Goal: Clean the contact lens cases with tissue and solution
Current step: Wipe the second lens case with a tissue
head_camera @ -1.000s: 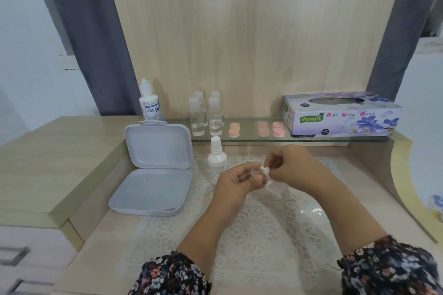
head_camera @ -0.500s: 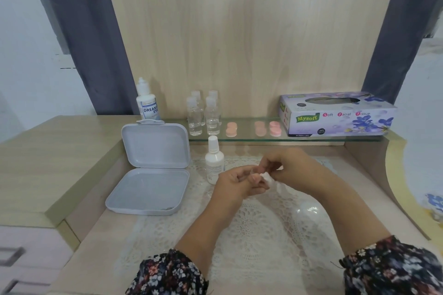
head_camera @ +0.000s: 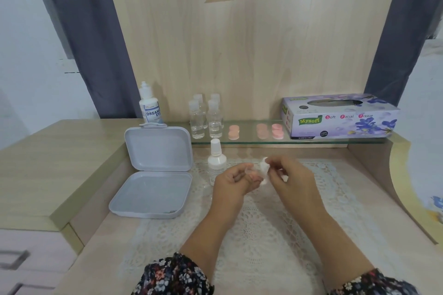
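Head view: left hand (head_camera: 236, 181) pinches small clear piece, probably lens case, over tabletop (head_camera: 100, 246). Right hand (head_camera: 287, 178) grips tissue wad (head_camera: 264, 170) against it. Wiping underway. Pink cases (head_camera: 256, 130) on far glass shelf (head_camera: 311, 140) apparently wait; solution bottle (head_camera: 217, 163) capped.

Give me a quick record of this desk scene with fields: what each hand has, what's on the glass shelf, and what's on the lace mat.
left hand: fingers curled round a small clear item, too blurred to name
right hand: pinches a wad of white tissue against the left hand's item
glass shelf: four clear bottles, pink lens cases, tissue box, solution bottle
lace mat: white-capped bottle standing upright
left of mat: open grey box, lid up
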`<move>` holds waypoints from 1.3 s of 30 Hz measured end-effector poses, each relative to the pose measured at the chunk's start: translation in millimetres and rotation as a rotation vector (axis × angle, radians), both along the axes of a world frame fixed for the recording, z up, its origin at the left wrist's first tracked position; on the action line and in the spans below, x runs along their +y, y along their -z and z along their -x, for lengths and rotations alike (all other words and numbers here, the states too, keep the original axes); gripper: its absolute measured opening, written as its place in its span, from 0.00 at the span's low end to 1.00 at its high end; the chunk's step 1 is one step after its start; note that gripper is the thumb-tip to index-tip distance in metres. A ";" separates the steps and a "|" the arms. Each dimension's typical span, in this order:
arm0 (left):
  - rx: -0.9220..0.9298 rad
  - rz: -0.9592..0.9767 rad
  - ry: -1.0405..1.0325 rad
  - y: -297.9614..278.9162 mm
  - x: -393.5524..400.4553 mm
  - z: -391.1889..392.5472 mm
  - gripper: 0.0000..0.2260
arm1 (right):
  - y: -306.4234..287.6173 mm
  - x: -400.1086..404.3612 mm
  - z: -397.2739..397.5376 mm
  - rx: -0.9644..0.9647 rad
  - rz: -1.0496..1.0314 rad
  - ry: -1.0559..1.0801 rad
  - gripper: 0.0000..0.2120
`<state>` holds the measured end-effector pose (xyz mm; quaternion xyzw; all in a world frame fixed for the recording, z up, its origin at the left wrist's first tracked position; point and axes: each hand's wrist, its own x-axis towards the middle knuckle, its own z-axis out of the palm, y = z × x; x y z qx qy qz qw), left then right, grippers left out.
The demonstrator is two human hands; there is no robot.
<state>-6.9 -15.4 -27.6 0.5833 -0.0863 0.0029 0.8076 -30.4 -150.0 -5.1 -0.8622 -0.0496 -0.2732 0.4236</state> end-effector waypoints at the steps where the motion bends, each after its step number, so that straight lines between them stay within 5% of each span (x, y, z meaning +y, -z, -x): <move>1: 0.001 0.013 0.001 0.3 0.8 -0.6 0.08 | 3.7 -0.7 1.1 -0.027 0.082 -0.027 0.07; 6: 0.006 0.051 -0.012 2.5 2.9 -1.6 0.08 | 3.9 -8.6 -3.4 -0.047 0.302 -0.057 0.15; 11: -0.026 -0.020 0.001 2.7 -0.8 1.0 0.09 | 4.5 -11.5 -4.7 0.069 0.287 -0.106 0.09; 14: -0.035 -0.049 0.038 2.7 -1.3 1.3 0.10 | 8.5 -14.7 -4.1 0.186 0.062 -0.155 0.09; 20: -0.028 0.010 0.043 0.2 0.9 -0.4 0.12 | 3.5 -17.4 -4.1 0.206 -0.722 -0.221 0.09; 24: -0.080 0.017 0.063 -0.8 3.2 -0.4 0.15 | 4.1 -22.9 -6.7 0.259 -0.938 -0.123 0.07; 33: 0.050 -0.048 0.171 -2.5 2.3 1.2 0.08 | 9.8 -13.7 -2.3 0.434 -0.783 -0.448 0.12; 39: 0.089 -0.022 0.161 -2.5 3.7 -0.2 0.12 | 14.6 -11.6 -3.3 0.385 -0.511 -0.307 0.19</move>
